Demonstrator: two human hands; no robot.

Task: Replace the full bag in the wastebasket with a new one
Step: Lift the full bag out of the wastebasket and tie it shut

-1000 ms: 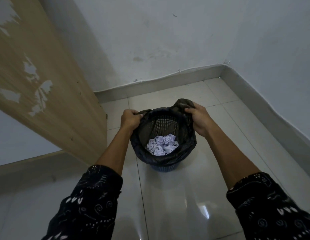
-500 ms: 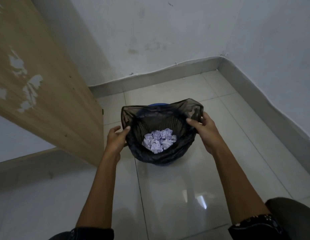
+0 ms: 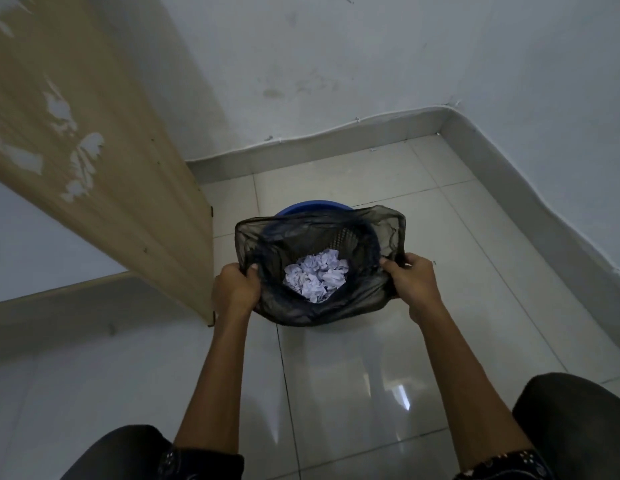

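Note:
A thin black bag (image 3: 315, 311) lines a blue wastebasket (image 3: 312, 206) on the tiled floor. Only the far blue rim shows above the bag. Crumpled white paper (image 3: 317, 277) lies inside. The bag's mouth is pulled off the rim and stretched wide. My left hand (image 3: 234, 289) grips the near left edge of the bag. My right hand (image 3: 410, 282) grips the near right edge. Both thumbs are hooked inside the mouth.
A wooden panel (image 3: 104, 161) with peeling veneer stands close to the left of the basket. White walls meet in a corner at the back right, with a grey skirting (image 3: 336, 143) along them. My dark-clothed knees (image 3: 575, 424) show at the bottom.
The bag's rim has been lifted off the wastebasket and pulled open. My hands moved from the far sides of the rim to the near sides and now grip the loose edge.

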